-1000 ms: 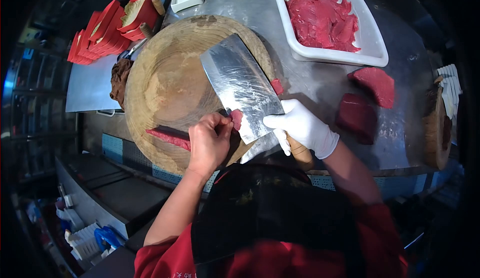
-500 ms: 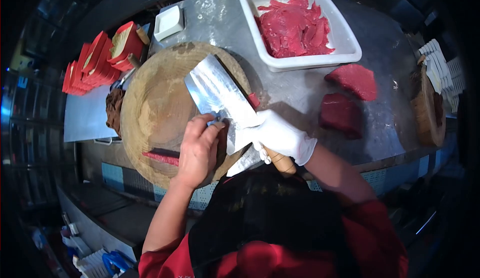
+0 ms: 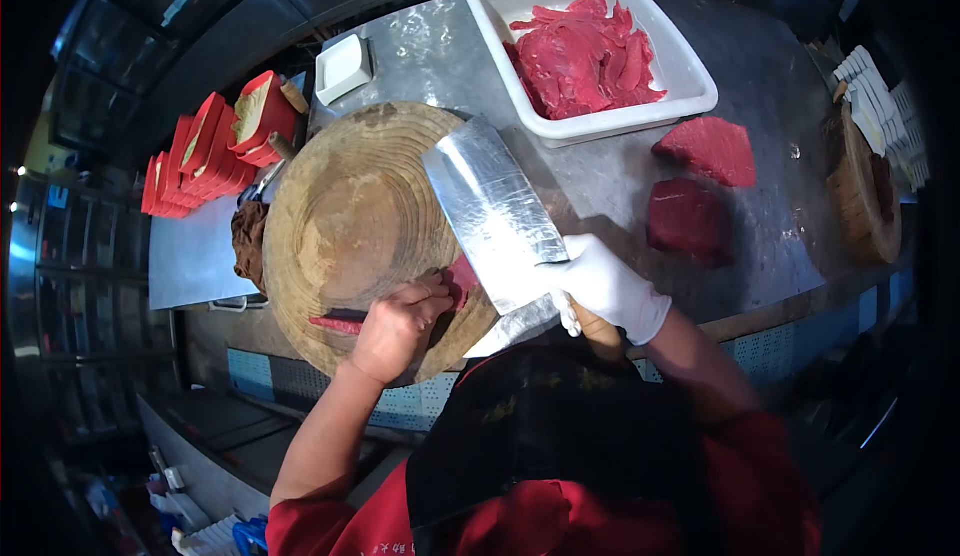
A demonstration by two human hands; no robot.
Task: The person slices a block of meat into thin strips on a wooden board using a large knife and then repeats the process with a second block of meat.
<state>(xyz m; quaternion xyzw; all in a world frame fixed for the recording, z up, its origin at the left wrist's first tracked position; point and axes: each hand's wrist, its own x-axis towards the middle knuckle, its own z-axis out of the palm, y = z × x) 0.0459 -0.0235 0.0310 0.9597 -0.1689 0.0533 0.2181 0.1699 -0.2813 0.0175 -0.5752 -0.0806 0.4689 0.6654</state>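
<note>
A wide cleaver is held by its wooden handle in my right hand, which wears a white glove. Its broad blade lies tilted over the right part of the round wooden chopping block. My bare left hand rests on the block near its front, fingers closed on the edge of a piece of red meat beside the blade. Left of that hand lies a thin strip of meat. Part of another metal blade shows below the cleaver.
A white tub of sliced meat stands at the back. Right of the block lie two meat chunks. Red containers, a brown cloth and a white dish sit left; another wooden block stands far right.
The cleaver and my right hand have moved right, away from my left fingers, uncovering the meat beside them. My left fingers have curled lower. The whole view has shifted slightly.
</note>
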